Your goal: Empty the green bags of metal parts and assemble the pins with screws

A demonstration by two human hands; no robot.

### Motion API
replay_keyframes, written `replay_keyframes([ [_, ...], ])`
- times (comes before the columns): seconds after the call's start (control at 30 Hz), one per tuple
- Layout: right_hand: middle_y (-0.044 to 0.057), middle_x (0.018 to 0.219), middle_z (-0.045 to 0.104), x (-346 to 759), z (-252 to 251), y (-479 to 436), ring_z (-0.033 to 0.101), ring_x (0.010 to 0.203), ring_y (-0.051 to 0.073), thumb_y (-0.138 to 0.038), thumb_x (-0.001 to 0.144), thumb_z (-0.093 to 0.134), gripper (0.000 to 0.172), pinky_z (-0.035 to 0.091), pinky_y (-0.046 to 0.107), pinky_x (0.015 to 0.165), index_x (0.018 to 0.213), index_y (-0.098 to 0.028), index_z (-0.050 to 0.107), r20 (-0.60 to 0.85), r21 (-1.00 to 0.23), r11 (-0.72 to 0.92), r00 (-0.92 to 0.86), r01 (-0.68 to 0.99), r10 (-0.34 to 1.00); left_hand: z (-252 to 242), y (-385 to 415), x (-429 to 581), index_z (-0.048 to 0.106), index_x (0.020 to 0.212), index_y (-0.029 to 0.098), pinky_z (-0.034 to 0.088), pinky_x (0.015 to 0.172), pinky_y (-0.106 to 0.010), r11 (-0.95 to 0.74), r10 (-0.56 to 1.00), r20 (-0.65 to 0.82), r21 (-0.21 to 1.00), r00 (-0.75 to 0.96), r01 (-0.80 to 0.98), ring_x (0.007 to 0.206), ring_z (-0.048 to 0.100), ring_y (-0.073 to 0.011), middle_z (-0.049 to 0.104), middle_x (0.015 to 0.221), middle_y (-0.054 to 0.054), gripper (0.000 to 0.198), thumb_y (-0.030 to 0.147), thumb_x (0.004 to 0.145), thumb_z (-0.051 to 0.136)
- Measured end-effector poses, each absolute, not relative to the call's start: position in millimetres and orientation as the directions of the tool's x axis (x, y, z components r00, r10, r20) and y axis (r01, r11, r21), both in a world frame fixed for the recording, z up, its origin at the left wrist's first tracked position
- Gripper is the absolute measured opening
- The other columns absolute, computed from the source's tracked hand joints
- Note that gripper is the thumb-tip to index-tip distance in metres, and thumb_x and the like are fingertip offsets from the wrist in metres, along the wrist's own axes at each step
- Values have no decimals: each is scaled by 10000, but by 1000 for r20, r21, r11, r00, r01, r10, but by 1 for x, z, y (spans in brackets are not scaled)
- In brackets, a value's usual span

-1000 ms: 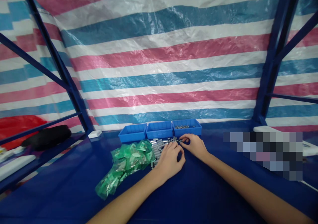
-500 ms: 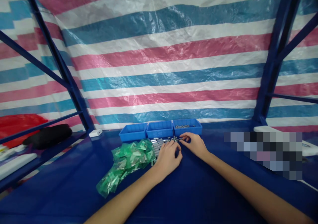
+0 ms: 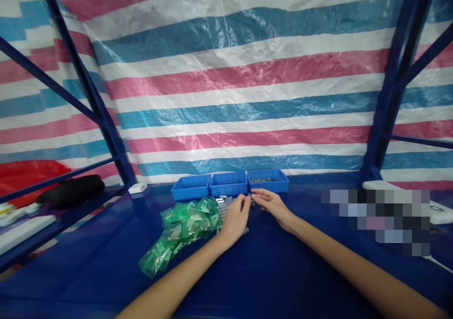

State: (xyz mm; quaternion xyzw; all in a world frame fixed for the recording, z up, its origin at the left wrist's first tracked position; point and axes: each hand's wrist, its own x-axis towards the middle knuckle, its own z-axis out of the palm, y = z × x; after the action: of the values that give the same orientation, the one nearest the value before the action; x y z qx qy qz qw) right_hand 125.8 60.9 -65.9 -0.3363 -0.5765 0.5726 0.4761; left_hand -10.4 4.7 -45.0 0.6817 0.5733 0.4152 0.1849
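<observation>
My left hand (image 3: 236, 219) is closed, thumb and fingers pinched together beside a loose group of silver metal cylinders (image 3: 221, 203); what it grips is hidden. Just to its right, my right hand (image 3: 275, 208) pinches with thumb and forefinger at small metal pieces (image 3: 252, 201), too small to name. The fingertips of both hands almost meet in front of the blue bins. Left of my left hand lies a heap of green plastic bags (image 3: 191, 222) with small parts inside.
Three blue bins stand in a row: the left bin (image 3: 191, 194), the middle bin (image 3: 229, 189) and the right bin (image 3: 283, 186), which holds small metal parts. A white box (image 3: 138, 188) sits at the back left of the blue table (image 3: 283, 276). A blurred-out area covers the right side.
My left hand has closed its fingers and turned upward, its tips now near my right fingertips. My right hand has shifted slightly left. More metal parts show below my left hand.
</observation>
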Motion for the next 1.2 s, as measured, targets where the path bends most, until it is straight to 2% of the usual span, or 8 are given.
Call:
replay_keyframes([
  [0.23, 33, 905, 680, 128, -64, 60, 608, 716, 122, -396, 603, 744, 433, 400, 197, 525, 987, -214, 661, 122, -981, 59, -345, -187, 931, -46, 7, -11, 428, 684, 189, 301, 616, -247, -344, 904, 427, 693, 24, 634, 636, 429, -118, 451, 654, 37, 314, 399, 887, 311],
  [0.43, 18, 816, 694, 127, -62, 57, 635, 737, 149, -352, 549, 781, 425, 480, 260, 675, 930, -200, 672, 156, -967, 69, -356, -246, 921, -49, 8, -12, 481, 753, 191, 325, 652, -247, -374, 888, 460, 685, 27, 625, 686, 464, -121, 509, 730, 26, 277, 380, 887, 330],
  [0.73, 1, 769, 695, 128, -66, 60, 644, 738, 139, -328, 533, 795, 413, 468, 301, 811, 908, -199, 681, 169, -958, 52, -406, -283, 898, -49, 10, -13, 480, 711, 186, 331, 653, -243, -373, 884, 468, 681, 18, 630, 678, 461, -120, 499, 701, 28, 298, 389, 882, 345],
  [0.97, 16, 776, 690, 129, -67, 62, 642, 776, 162, -321, 492, 811, 475, 468, 336, 836, 927, -182, 680, 153, -969, 45, -447, -243, 882, -47, 11, -14, 424, 619, 179, 328, 635, -234, -373, 887, 462, 718, -1, 588, 657, 435, -114, 432, 640, 32, 326, 391, 861, 370],
  [1.2, 22, 805, 687, 130, -63, 57, 637, 798, 160, -292, 515, 803, 417, 463, 323, 841, 905, -197, 692, 156, -977, 65, -470, -203, 869, -44, 10, -14, 439, 621, 176, 331, 629, -239, -364, 892, 452, 723, -4, 587, 663, 438, -121, 444, 646, 24, 305, 366, 851, 375],
])
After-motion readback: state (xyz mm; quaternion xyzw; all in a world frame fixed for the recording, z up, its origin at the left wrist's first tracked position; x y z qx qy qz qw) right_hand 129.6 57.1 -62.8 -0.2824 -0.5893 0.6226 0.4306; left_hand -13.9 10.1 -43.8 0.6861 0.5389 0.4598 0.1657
